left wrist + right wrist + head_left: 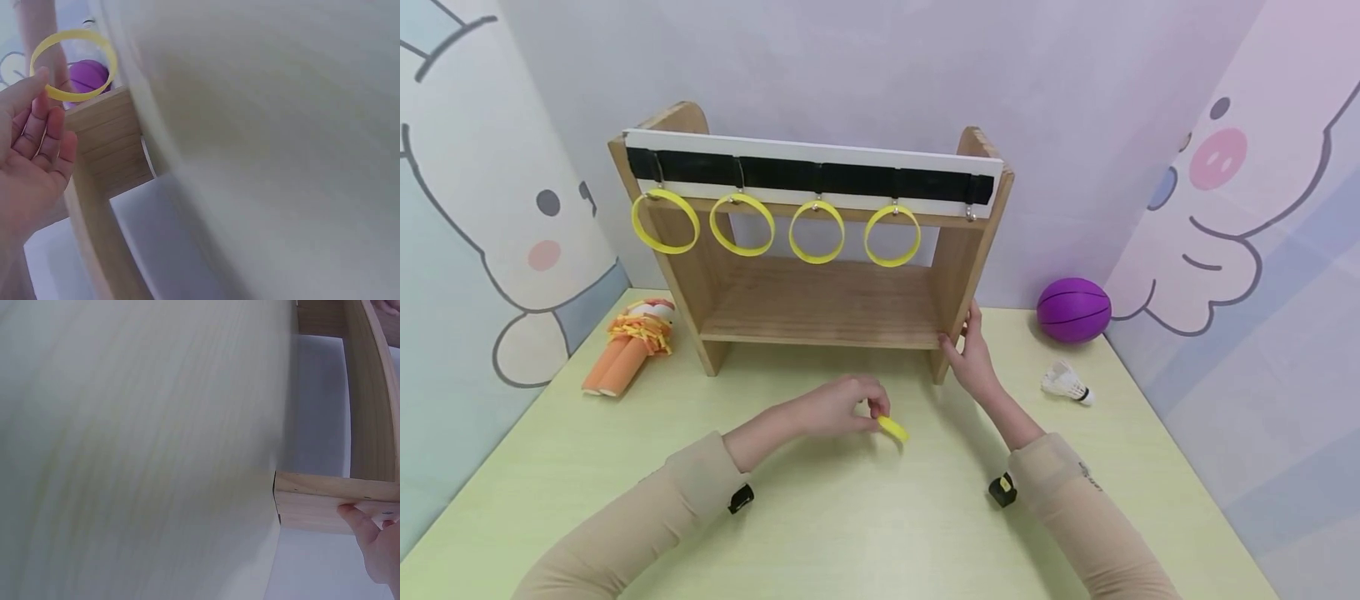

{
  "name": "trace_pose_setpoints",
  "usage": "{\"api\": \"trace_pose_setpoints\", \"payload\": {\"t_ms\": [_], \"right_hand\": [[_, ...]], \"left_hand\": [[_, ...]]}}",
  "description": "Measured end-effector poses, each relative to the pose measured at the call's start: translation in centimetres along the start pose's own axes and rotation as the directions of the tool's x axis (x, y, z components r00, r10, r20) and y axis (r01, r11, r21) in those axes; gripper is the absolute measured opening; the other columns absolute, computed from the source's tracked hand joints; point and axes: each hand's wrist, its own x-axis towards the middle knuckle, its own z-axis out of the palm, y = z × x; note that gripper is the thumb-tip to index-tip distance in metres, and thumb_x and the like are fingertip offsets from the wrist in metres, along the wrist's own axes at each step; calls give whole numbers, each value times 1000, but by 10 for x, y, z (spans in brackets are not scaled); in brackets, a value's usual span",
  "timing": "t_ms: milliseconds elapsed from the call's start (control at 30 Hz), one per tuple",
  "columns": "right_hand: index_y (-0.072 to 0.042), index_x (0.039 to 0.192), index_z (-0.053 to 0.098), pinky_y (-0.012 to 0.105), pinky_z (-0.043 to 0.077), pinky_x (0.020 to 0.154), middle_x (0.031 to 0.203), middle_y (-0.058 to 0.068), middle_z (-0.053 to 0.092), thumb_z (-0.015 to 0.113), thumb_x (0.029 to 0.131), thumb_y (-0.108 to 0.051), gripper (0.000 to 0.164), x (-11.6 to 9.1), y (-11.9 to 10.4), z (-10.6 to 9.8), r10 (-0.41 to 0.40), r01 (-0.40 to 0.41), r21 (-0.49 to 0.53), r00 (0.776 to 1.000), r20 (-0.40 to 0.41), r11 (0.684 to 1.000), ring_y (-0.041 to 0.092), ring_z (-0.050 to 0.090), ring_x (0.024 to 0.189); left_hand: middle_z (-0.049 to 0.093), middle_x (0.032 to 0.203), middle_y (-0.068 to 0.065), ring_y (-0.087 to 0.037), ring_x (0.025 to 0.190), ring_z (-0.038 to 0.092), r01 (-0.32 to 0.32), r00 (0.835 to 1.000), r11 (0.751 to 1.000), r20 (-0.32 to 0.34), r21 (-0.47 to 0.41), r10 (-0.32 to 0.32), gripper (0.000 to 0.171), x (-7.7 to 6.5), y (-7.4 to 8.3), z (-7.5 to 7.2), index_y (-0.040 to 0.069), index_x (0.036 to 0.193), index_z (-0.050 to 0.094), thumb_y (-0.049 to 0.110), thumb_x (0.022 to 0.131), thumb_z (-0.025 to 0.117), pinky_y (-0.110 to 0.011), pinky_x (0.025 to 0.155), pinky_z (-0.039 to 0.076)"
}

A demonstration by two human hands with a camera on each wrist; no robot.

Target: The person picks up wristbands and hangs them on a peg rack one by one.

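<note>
A thin yellow ring (892,429) is pinched between the thumb and fingers of my left hand (842,407), low in front of the wooden rack (820,340). In the left wrist view the whole ring (74,97) shows, with the left hand (37,147) at its edge. My right hand (976,358) grips the rack's right side panel low down, thumb at the front edge and fingers along the outer face. Several yellow rings (891,264) hang from hooks on the rack's black strip (778,176); the hook (971,212) at the right end is bare.
To the right of the rack lie a purple ball (1074,310) and a white shuttlecock (1067,383). An orange doll-like toy (628,346) lies at the left. Walls with cartoon prints enclose the pale table (880,533) at the back and sides.
</note>
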Motion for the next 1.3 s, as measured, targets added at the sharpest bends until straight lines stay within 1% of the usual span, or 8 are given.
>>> {"api": "trace_pose_setpoints", "payload": {"t_ms": [100, 333, 500, 800, 933, 1067, 1167, 1300], "right_hand": [[-9, 148, 7, 57, 43, 94, 145, 28, 30, 52, 92, 2, 73, 0, 1, 0, -4, 4, 3, 1000, -1, 1000, 47, 48, 117], [-20, 150, 5, 56, 44, 93, 148, 22, 28, 54, 93, -3, 77, 8, 42, 6, -12, 12, 3, 1000, -22, 1000, 44, 48, 120], [-25, 150, 4, 56, 44, 93, 148, 19, 29, 54, 92, -4, 79, 7, 43, 7, -19, 20, 7, 999, -28, 1000, 42, 50, 118], [-26, 149, 6, 53, 44, 94, 147, 18, 30, 54, 92, -4, 77, 9, 40, 7, -10, 10, -8, 999, -32, 1000, 40, 49, 119], [-17, 149, 6, 57, 44, 93, 147, 24, 27, 52, 92, -1, 75, 7, 23, 4, -15, 15, 3, 1000, -12, 1000, 44, 47, 120], [-8, 147, 7, 59, 44, 91, 144, 29, 28, 51, 91, 3, 72, 3, 5, 0, -27, 27, 15, 1000, -3, 1000, 49, 46, 118], [-9, 148, 7, 57, 45, 92, 144, 27, 29, 52, 92, 3, 72, 1, 1, 0, -15, 15, 15, 1000, -1, 1000, 46, 47, 118], [-9, 148, 7, 56, 44, 93, 145, 26, 28, 51, 92, 3, 73, 0, 0, 0, -7, 7, 26, 1000, 5, 1000, 46, 46, 119]], "left_hand": [[58, 83, 13, -5, 84, 55, -25, 999, 1000, -31, 13, 26, 15, 1, 6, -8, 18, 91, 66, 13, 80, 75, -31, 85, 47], [60, 82, 10, -6, 79, 56, -69, 987, 997, -143, 38, 74, 14, 2, 19, -26, 14, 89, 68, 12, 78, 77, -21, 74, 48], [61, 85, 8, -11, 78, 57, -63, 979, 997, -192, 41, 69, 14, 1, 28, -41, 14, 90, 69, 14, 79, 77, -23, 69, 50], [61, 82, 6, -8, 70, 53, -49, 952, 999, -303, -5, 45, 13, 0, 49, -75, 12, 91, 68, 11, 80, 76, -20, 58, 47], [61, 83, 4, -9, 69, 53, -50, 934, 998, -356, -47, 30, 15, 0, 58, -86, 10, 92, 68, 9, 79, 75, -22, 58, 48], [61, 83, 3, -10, 69, 54, -63, 905, 996, -425, -68, 28, 16, 2, 64, -92, 9, 91, 67, 8, 78, 76, -23, 57, 47], [61, 84, 3, -10, 71, 55, -78, 881, 993, -473, -88, 27, 16, 4, 68, -93, 9, 92, 67, 8, 78, 77, -23, 59, 48], [62, 86, 2, -10, 74, 57, -97, 854, 983, -520, -157, 2, 17, 7, 74, -95, 9, 94, 67, 9, 79, 76, -23, 62, 51]]}}
